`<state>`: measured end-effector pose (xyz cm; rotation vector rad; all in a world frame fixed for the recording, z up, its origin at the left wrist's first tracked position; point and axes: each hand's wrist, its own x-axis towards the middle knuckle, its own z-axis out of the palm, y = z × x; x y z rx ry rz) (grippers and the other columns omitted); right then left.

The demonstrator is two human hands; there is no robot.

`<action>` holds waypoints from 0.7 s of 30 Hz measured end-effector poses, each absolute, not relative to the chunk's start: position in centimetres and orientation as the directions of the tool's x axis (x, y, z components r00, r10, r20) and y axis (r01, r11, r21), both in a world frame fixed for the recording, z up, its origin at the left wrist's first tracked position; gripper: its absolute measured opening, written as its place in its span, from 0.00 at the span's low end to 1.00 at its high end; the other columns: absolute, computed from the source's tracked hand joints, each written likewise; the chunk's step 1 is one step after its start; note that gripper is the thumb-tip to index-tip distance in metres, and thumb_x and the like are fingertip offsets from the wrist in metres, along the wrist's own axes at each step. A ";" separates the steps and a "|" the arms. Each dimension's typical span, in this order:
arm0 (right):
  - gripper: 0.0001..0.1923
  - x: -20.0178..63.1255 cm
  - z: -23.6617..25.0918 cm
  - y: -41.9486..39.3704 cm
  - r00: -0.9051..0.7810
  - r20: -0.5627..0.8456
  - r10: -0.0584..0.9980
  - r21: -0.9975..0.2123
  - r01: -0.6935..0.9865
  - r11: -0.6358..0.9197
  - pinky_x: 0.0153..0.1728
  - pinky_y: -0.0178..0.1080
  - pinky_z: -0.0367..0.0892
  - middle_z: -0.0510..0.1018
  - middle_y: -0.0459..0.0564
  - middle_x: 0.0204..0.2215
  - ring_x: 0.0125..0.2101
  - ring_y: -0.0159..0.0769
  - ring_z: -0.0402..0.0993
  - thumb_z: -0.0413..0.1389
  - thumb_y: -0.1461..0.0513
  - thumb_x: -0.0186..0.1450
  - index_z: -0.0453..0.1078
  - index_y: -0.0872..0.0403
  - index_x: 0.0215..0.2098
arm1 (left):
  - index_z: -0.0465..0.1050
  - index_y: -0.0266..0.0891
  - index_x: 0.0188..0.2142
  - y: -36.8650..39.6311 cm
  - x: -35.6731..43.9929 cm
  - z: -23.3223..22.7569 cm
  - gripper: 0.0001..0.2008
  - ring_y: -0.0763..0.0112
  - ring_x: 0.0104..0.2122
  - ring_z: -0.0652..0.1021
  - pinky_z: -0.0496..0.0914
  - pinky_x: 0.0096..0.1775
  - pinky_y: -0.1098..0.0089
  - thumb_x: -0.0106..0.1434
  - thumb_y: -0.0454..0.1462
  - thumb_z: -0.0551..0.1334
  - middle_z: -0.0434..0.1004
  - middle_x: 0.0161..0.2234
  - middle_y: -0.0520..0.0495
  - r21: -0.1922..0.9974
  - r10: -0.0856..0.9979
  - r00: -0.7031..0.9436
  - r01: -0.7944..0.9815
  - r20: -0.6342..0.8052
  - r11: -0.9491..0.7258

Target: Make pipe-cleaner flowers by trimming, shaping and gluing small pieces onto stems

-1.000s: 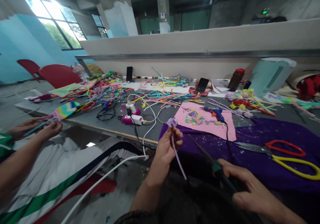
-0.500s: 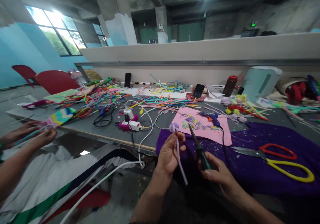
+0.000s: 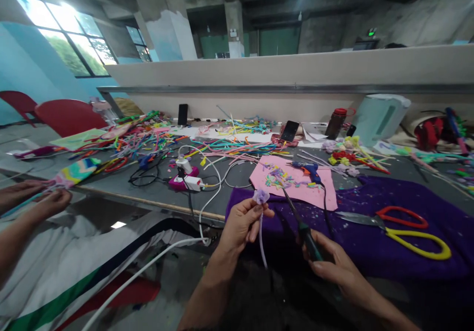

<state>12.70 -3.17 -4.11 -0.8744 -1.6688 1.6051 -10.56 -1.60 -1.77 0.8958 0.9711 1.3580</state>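
Note:
My left hand (image 3: 242,225) pinches a lilac pipe-cleaner flower (image 3: 261,196) just under its head; the thin stem hangs down below the fingers. In my right hand (image 3: 328,257) is a soldering iron (image 3: 308,239) with a dark green handle, its long metal tip pointing up and left toward the flower but apart from it. Behind both hands lies a pink sheet (image 3: 326,197) strewn with small pastel snippets (image 3: 276,175). A blue glue gun (image 3: 309,170) rests on that sheet. Scissors (image 3: 400,230) with red and yellow handles lie on purple cloth (image 3: 374,257) to the right.
At left, a co-worker's hands (image 3: 52,200) hold a striped colourful piece (image 3: 79,170). A power strip (image 3: 185,180) with white cables sits mid-table. Pipe cleaners (image 3: 237,147), phones (image 3: 290,131), a bottle (image 3: 336,124) and a pale green jug (image 3: 383,119) stand or lie farther back.
The flower's head has turned so its petals show more openly, and my left hand has shifted slightly left. The soldering iron has moved a little lower and right. The whole view has shifted slightly.

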 end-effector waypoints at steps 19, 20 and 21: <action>0.26 19.0 -3.5 -5.5 -0.659 -0.037 0.751 -0.741 0.522 0.422 0.54 0.58 0.55 0.58 0.57 0.59 0.59 0.59 0.52 0.64 0.58 0.48 0.70 0.48 0.46 | 0.72 0.36 0.23 -2.9 -11.4 -3.8 0.10 0.81 0.14 0.62 0.54 0.17 0.78 0.56 0.40 0.60 0.71 0.19 0.52 0.993 0.994 -0.051 0.075 0.101 -0.097; 0.26 18.9 -3.3 -5.5 -0.667 -0.040 0.744 -0.726 0.531 0.437 0.53 0.58 0.55 0.58 0.57 0.59 0.58 0.59 0.52 0.64 0.58 0.48 0.70 0.48 0.46 | 0.73 0.37 0.22 -3.0 -11.3 -3.7 0.10 0.80 0.16 0.64 0.56 0.19 0.78 0.56 0.39 0.60 0.71 0.19 0.52 0.984 0.991 -0.056 0.137 0.124 -0.116; 0.26 18.8 -3.1 -5.5 -0.671 -0.044 0.740 -0.711 0.542 0.448 0.53 0.58 0.56 0.58 0.57 0.59 0.58 0.59 0.53 0.64 0.58 0.48 0.70 0.48 0.46 | 0.73 0.38 0.22 -3.0 -11.2 -3.8 0.09 0.78 0.18 0.66 0.58 0.21 0.78 0.56 0.38 0.59 0.71 0.19 0.52 0.972 0.987 -0.059 0.192 0.147 -0.133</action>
